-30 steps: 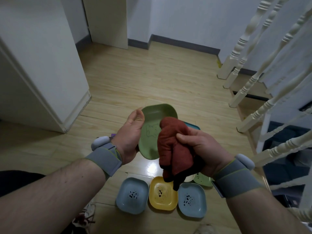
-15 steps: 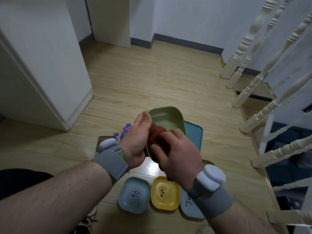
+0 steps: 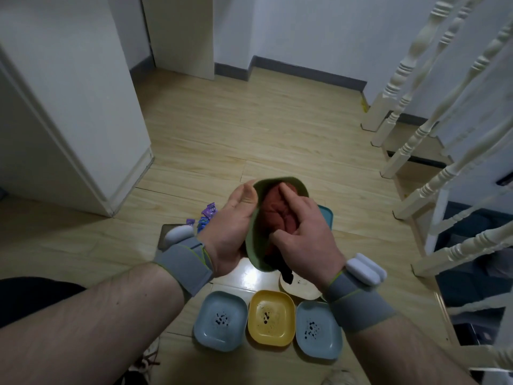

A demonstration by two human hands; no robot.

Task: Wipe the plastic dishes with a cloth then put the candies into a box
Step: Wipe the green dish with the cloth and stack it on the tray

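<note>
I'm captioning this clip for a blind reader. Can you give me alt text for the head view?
The left hand holds a green dish tilted up while the right hand presses a red cloth into it. On the wooden floor below lie two blue dishes and a yellow dish, all ink-spotted.

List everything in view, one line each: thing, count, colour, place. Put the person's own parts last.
green dish: one, green, held up above the floor
cloth: one, red-brown, pressed into the green dish
blue dishes: two, light blue with dark specks, on the floor either side of the yellow dish
yellow dish: one, yellow with dark specks, on the floor
cream dish: one, cream, behind the yellow dish, partly hidden
teal tray: one, teal, beyond the hands, mostly hidden
candies: several, purple and blue wrappers, floor at left
left hand: holds the green dish
right hand: presses the cloth
</note>
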